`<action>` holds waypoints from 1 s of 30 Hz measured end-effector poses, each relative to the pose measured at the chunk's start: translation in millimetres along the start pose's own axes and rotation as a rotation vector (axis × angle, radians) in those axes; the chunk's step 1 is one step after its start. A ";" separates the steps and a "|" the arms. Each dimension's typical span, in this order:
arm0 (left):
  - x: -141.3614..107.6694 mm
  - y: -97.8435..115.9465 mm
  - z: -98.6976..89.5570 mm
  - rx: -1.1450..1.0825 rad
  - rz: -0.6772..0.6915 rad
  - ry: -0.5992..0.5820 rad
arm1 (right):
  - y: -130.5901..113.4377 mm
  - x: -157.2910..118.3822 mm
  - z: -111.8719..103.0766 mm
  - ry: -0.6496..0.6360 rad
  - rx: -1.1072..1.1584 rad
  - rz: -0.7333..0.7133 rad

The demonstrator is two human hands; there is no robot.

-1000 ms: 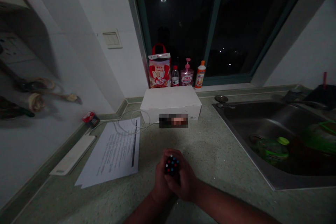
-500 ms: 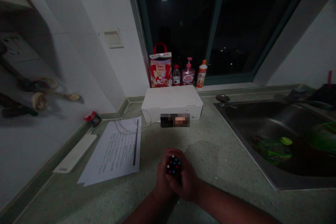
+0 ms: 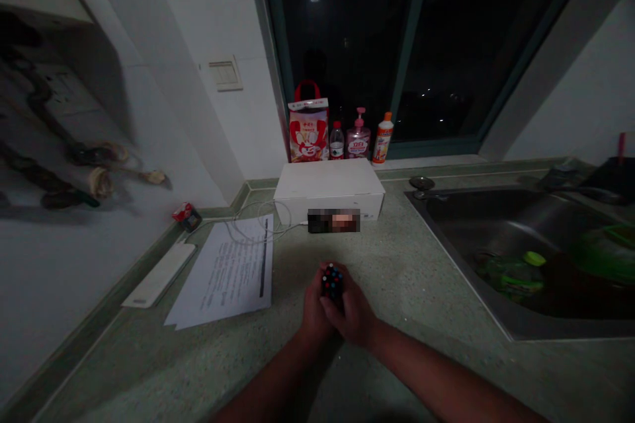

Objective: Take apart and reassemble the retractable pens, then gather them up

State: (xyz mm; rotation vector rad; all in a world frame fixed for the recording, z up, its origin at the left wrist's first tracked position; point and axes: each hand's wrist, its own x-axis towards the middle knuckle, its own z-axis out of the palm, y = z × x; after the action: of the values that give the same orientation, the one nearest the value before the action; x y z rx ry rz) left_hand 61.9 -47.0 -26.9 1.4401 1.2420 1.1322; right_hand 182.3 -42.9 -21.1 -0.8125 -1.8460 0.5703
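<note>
Left hand (image 3: pixel 313 312) and right hand (image 3: pixel 353 314) closed together around a small dotted dark cube (image 3: pixel 332 281), held over the tabletop (image 3: pixel 411 291). Risk: a loosened grip could drop the cube, which might roll right into the steel sink (image 3: pixel 476 225) or left onto the printed sheets (image 3: pixel 223 274).

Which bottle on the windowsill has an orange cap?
The white bottle at far right; the water bottle has a red cap, the pump bottle is pink.
</note>
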 end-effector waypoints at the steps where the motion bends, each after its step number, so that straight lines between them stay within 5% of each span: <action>1: 0.7 2.0 -0.2 0.004 0.015 0.030 | 1.5 -0.6 0.5 -0.004 -0.005 0.007; 6: 0.5 20.6 2.7 0.031 0.010 0.179 | 5.1 -4.2 -6.3 0.019 -0.066 0.013; 9: -5.7 31.1 -11.6 0.086 -0.092 0.299 | 1.8 -16.1 -23.0 0.068 -0.151 0.028; 14: -18.5 43.1 -94.3 0.314 -0.275 0.256 | -17.7 -66.7 -73.9 0.147 -0.361 0.144; 20: 7.3 50.1 -205.8 1.012 -0.452 0.234 | -26.4 -139.6 -128.2 0.232 -0.618 0.294; 26: 26.4 32.4 -238.9 1.197 -0.420 0.139 | -27.4 -179.9 -145.9 0.291 -0.669 0.359; 30: 41.0 4.7 -248.8 1.297 -0.392 0.042 | -34.0 -177.8 -188.0 0.351 -0.733 0.461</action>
State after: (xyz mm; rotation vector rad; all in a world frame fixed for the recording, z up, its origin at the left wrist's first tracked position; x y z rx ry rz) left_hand -178.3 8.7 26.0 1.8678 2.3417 -0.0442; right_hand 395.0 -193.9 -31.5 -1.7318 -1.5295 -0.0130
